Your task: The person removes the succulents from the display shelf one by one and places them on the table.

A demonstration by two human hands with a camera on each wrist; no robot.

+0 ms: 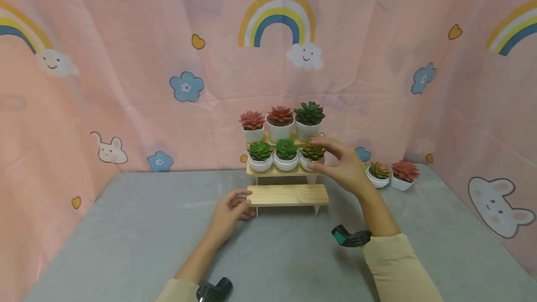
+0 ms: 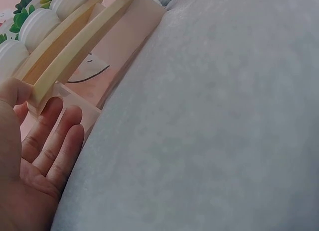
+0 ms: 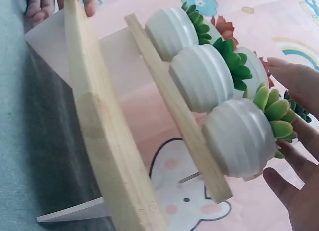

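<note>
I have a little wooden stand [image 1: 287, 194] with three steps on the gray tabletop [image 1: 126, 227]. The top step has three plants in white pots: a pink one [image 1: 252, 125], a red one [image 1: 280, 123] and a dark green one [image 1: 309, 120]. That step looks full.

The middle step has three small pots too. Two are bright green, one at the left [image 1: 260, 155] and one in the middle [image 1: 286, 153]. The third is a yellow-green plant [image 1: 312, 154] at the right end. My right hand [image 1: 341, 164] is around this one. My fingers are curled about the pot and its leaves, close on both sides. I think I am holding it, but I cannot tell how tight. The pot sits on the step, as far as I can see.

My left hand [image 1: 232, 209] holds the left end of the bottom step. My thumb is on top of the wood and my fingers curl under it.

The bottom step has nothing on it. Two more plants wait on the tabletop to the right of the stand, well apart from it: a brownish-green one [image 1: 379, 174] and a pink one in a square pot [image 1: 403, 175]. So I think two steps are filled and the bottom one is left to do.
</note>
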